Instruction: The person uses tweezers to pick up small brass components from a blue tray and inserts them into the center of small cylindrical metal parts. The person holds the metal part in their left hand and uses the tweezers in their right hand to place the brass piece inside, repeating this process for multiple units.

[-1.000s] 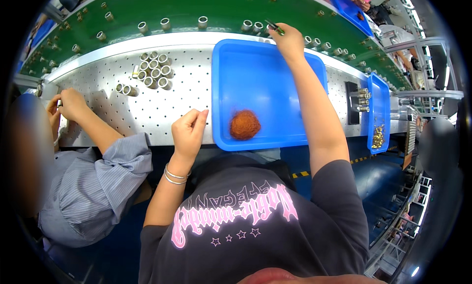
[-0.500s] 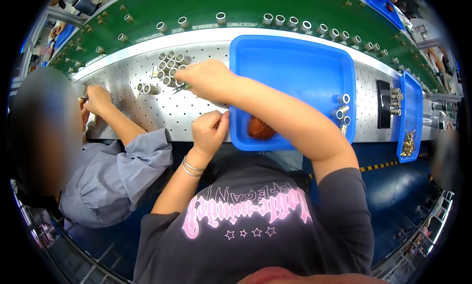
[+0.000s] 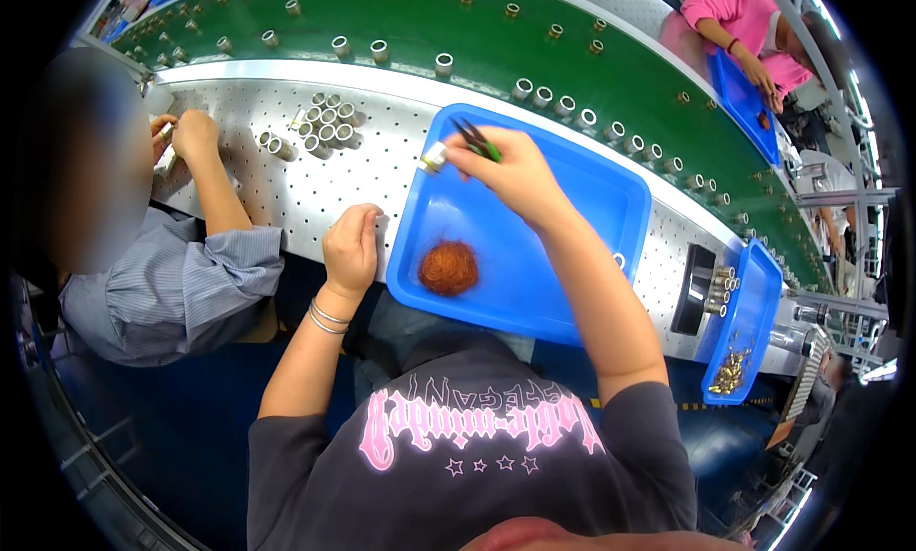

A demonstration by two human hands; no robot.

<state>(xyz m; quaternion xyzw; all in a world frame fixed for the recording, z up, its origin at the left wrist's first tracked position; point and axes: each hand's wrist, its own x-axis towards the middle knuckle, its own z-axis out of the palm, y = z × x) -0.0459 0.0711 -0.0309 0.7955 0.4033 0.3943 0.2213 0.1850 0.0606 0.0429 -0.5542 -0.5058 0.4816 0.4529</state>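
Observation:
Over the left part of the blue tray (image 3: pixel 611 193), my right hand (image 3: pixel 515 174) pinches a short metal sleeve (image 3: pixel 434 157). Dark tweezers with a green part (image 3: pixel 489 149) are tucked in the same hand, tips pointing away from me. My left hand (image 3: pixel 350 252) is closed beside the tray's left rim; whatever is inside its fingers is hidden. A ball of reddish-brown wire wool (image 3: pixel 448 268) lies in the tray's near left corner. Left of the tray, a cluster of upright metal sleeves (image 3: pixel 327 131) stands on the perforated metal table (image 3: pixel 382 122).
Beyond the table runs a green belt (image 3: pixel 420 26) carrying rows of metal sleeves. At right are a black block (image 3: pixel 694 289), several sleeves and a smaller blue tray (image 3: pixel 754 303) with brass-coloured pieces (image 3: pixel 730 372). A co-worker in striped clothing (image 3: pixel 181 293) works at my left.
My right hand has moved from the sleeve cluster to over the tray, and a metal sleeve now shows in its fingers. My left hand stays closed. The whole view has shifted.

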